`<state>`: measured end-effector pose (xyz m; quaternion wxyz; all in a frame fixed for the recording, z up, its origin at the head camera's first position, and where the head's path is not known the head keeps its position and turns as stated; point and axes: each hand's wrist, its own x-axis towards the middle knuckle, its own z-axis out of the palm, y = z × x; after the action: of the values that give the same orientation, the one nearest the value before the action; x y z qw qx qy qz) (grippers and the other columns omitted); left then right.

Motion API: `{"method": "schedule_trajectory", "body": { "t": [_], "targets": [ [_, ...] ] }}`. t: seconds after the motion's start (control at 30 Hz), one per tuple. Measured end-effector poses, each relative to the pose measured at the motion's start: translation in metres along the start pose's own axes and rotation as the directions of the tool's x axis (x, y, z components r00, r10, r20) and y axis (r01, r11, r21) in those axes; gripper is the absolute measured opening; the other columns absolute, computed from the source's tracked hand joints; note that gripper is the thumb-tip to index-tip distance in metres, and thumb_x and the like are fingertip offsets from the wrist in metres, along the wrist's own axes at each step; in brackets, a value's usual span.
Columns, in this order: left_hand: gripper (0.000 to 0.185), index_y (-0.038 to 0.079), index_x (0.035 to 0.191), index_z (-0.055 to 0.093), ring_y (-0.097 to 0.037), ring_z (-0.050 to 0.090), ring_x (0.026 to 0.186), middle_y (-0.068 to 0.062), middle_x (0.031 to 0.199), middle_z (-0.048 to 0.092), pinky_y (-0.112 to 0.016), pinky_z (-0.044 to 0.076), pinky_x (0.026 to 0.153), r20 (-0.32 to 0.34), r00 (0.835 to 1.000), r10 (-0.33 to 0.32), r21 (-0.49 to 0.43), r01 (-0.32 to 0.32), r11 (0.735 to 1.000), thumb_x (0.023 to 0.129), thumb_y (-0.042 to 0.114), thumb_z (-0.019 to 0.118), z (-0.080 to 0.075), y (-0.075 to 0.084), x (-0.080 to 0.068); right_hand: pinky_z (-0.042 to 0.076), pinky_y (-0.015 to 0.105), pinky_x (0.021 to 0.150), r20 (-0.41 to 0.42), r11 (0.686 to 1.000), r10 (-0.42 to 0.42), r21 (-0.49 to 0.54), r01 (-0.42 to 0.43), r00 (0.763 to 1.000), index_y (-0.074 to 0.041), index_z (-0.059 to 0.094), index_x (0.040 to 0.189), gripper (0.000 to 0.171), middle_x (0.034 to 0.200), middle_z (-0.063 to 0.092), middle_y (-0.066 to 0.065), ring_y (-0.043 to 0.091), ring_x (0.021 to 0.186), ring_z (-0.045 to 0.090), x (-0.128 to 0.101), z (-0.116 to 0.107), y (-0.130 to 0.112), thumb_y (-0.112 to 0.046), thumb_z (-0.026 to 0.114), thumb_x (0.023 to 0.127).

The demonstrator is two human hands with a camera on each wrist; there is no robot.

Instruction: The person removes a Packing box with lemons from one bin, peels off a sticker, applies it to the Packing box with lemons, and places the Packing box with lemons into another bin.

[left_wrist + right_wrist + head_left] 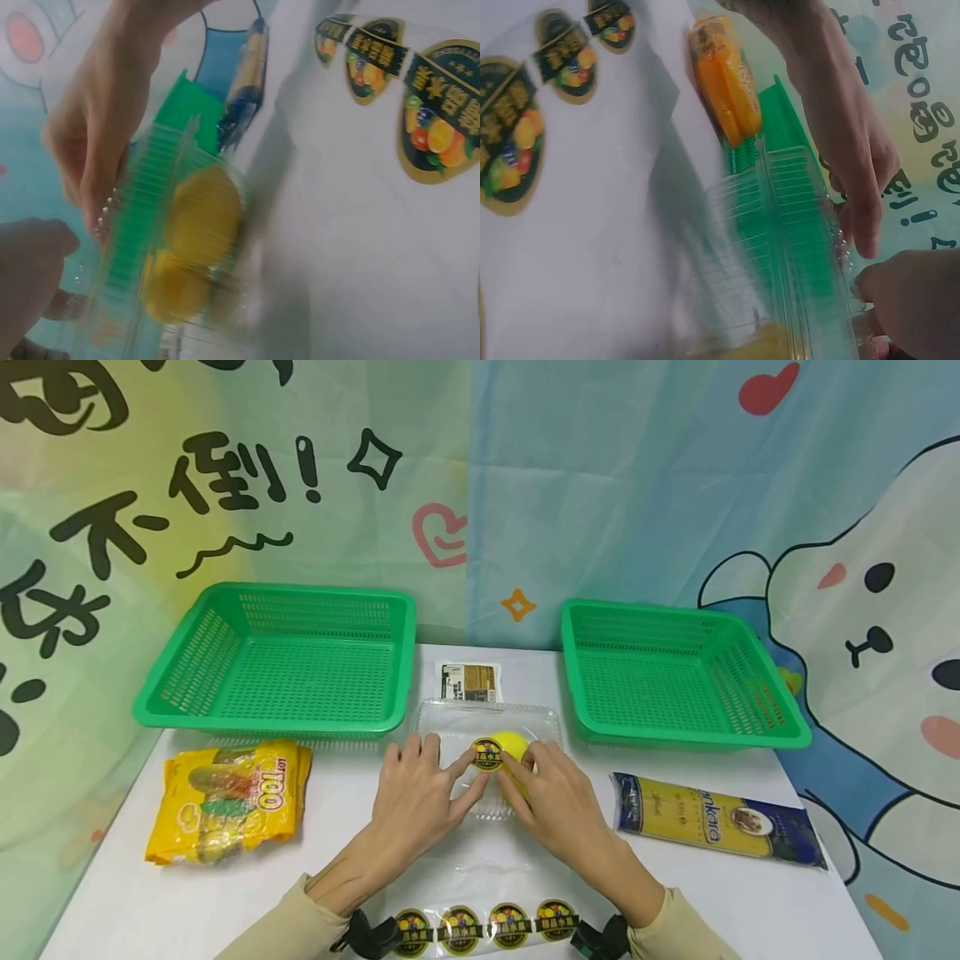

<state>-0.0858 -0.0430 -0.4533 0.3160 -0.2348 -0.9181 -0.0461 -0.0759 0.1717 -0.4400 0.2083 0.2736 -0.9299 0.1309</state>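
A clear plastic clamshell box (459,714) stands shut mid-table. Yellow fruits that look like lemons (204,217) show through its wall in the left wrist view. On the lid is a round black-and-gold fruit sticker (487,754). My left hand (416,789) touches the sticker's left edge with its index fingertip, the thumb lying just below. From the other side my right hand (558,797) touches its right edge, fingers extended over the lid. The wrist views are blurred, and the sticker on the lid cannot be made out there.
Green baskets stand at back left (300,672) and back right (645,681). A yellow snack bag (228,802) lies left, a spaghetti pack (716,822) right. Behind the box lies a small printed packet (471,682). A clear strip with several round stickers (460,931) lies along the front.
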Motion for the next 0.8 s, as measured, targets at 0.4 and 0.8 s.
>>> {"method": "schedule_trajectory", "body": {
  "t": [0.4, 0.8],
  "targets": [
    [0.070, 0.013, 0.137, 0.066, -0.032, 0.057, 0.106, -0.013, 0.122, 0.059, -0.047, 0.046, 0.086, 0.121, 0.946, -0.302, -0.354, 0.325, 0.877, 0.088, 0.062, 0.070, -0.005, 0.003, -0.018, 0.048, 0.041, 0.077, -0.082, 0.988, 0.146, 0.059, -0.141, 0.986, -0.006, 0.077, 0.121, 0.031, 0.105, 0.066, 0.015, 0.030, 0.094, 0.058, -0.014, -0.020, 0.020, -0.026, 0.071, 0.098],
    [0.112, 0.041, 0.165, 0.023, -0.049, 0.029, 0.154, 0.002, 0.177, 0.004, -0.079, 0.038, 0.107, 0.576, 0.688, -0.441, -0.591, 0.723, 0.357, 0.076, 0.061, 0.088, -0.015, 0.002, -0.042, 0.043, 0.070, 0.101, -0.173, 0.927, 0.376, 0.071, -0.369, 0.910, 0.003, 0.063, 0.138, 0.056, 0.135, 0.063, 0.030, 0.053, 0.125, 0.056, -0.043, -0.058, 0.091, -0.013, 0.083, 0.088]
  ]
}}
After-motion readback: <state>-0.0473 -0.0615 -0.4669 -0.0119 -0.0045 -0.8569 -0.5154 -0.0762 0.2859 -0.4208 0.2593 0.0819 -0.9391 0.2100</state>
